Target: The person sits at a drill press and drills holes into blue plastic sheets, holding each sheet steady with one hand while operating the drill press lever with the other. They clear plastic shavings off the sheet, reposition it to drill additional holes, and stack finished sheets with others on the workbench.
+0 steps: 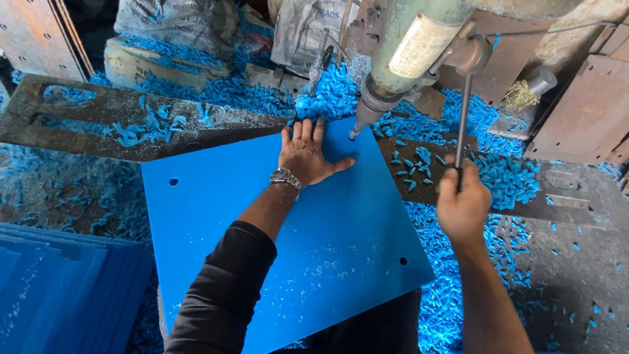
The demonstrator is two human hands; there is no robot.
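A flat blue rectangular plastic sheet (275, 249) is laid on the rusty slotted metal table (85, 121) of a drill press, and it reaches from the machine down to the lower edge of the view. The left hand (306, 157) is pressed flat on the upper part of this sheet, with the fingers (308, 130) stretched out and spread, so nothing is gripped by it; a silver metal wristwatch (285, 177) is worn on the wrist. The right hand (462, 208) is closed around the lower end of the thin grey metal feed lever (464, 118) of the green drill head (409, 56). The drill bit (354, 134) is seen just above the top edge of the sheet, very near the left fingertips; if it touches the sheet cannot be told. Two small round holes are seen in the sheet, one near the left edge and one near the lower right corner. Curled blue plastic shavings (504, 177) are scattered around the table, and a stack of similar blue sheets (59, 288) lies at the lower left.
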